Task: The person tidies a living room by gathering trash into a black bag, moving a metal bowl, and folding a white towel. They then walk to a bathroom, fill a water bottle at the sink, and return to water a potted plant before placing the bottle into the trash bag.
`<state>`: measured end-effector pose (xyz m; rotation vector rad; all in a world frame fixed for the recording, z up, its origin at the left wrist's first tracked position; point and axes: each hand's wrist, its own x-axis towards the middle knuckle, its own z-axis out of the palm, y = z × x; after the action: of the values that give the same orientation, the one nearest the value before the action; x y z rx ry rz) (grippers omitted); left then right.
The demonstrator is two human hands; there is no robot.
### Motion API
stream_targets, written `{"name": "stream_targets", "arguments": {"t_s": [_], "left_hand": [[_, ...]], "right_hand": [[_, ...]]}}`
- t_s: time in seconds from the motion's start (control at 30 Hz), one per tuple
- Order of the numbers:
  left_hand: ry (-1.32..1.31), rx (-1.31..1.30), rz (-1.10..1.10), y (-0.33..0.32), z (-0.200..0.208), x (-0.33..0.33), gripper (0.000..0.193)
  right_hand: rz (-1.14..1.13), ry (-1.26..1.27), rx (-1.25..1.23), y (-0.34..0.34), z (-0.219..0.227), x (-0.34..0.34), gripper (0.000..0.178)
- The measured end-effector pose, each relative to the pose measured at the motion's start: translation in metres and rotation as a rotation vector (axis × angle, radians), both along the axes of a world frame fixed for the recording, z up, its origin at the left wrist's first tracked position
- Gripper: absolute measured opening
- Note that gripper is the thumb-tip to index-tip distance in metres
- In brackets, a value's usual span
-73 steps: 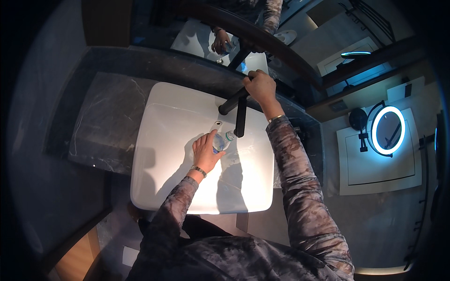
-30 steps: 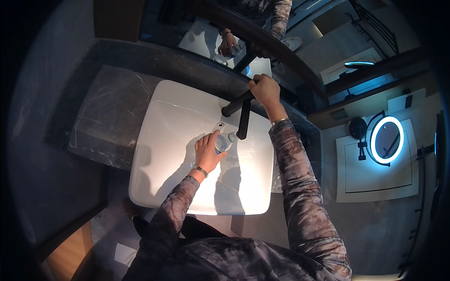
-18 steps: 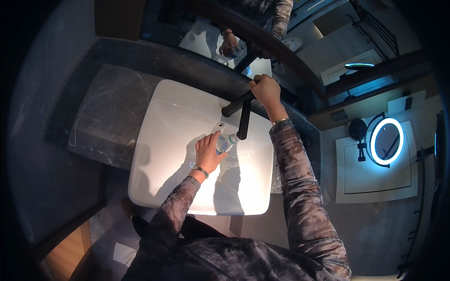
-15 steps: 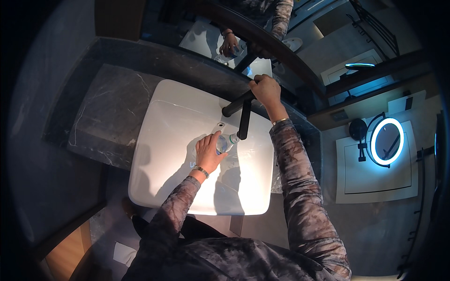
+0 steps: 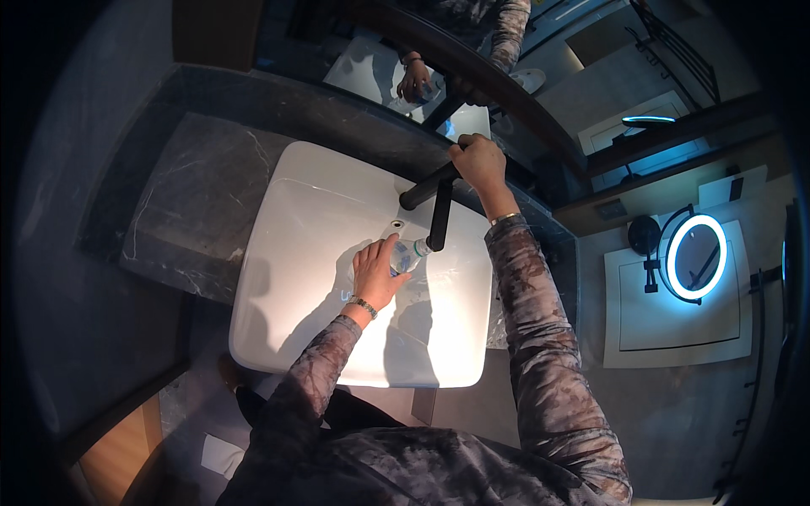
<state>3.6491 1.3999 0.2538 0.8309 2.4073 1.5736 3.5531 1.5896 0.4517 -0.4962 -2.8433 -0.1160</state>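
head view: the left hand grips a small clear plastic bottle over the white rectangular ceramic basin, its mouth just under the black metal tap spout. the right hand is closed around the black tap handle.

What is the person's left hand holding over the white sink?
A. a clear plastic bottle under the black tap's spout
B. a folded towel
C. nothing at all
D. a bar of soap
A: the left hand grips a clear plastic bottle with its mouth at the black tap spout, above the white sink, while the right hand rests on the tap handle.
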Motion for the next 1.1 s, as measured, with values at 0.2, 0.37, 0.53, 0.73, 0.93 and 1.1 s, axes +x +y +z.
{"name": "stream_targets", "arguments": {"t_s": [0.2, 0.37, 0.53, 0.73, 0.93, 1.1], "left_hand": [[-0.04, -0.028, -0.015, -0.0006, -0.0003, -0.0007, 0.081], [-0.031, -0.018, -0.016, -0.0005, 0.0006, -0.0016, 0.082], [-0.028, -0.015, -0.018, -0.0001, 0.001, -0.0011, 0.082], [-0.041, -0.015, -0.021, -0.0003, 0.0019, -0.0018, 0.082], [-0.043, -0.012, -0.024, 0.0011, 0.0054, -0.0025, 0.082], [-0.057, -0.021, -0.025, -0.0002, 0.0063, -0.0032, 0.082]], "right_hand": [[-0.028, -0.043, -0.018, -0.0009, 0.0024, -0.0016, 0.028], [-0.008, -0.019, -0.003, 0.0009, 0.0002, -0.0028, 0.027], [-0.014, -0.011, -0.005, 0.0014, -0.0011, -0.0032, 0.027], [-0.023, -0.023, 0.01, -0.0007, -0.0003, -0.004, 0.027], [-0.024, -0.035, -0.012, -0.0022, 0.0018, -0.0032, 0.027], [-0.02, -0.029, -0.006, -0.0039, 0.0029, -0.005, 0.028]]}}
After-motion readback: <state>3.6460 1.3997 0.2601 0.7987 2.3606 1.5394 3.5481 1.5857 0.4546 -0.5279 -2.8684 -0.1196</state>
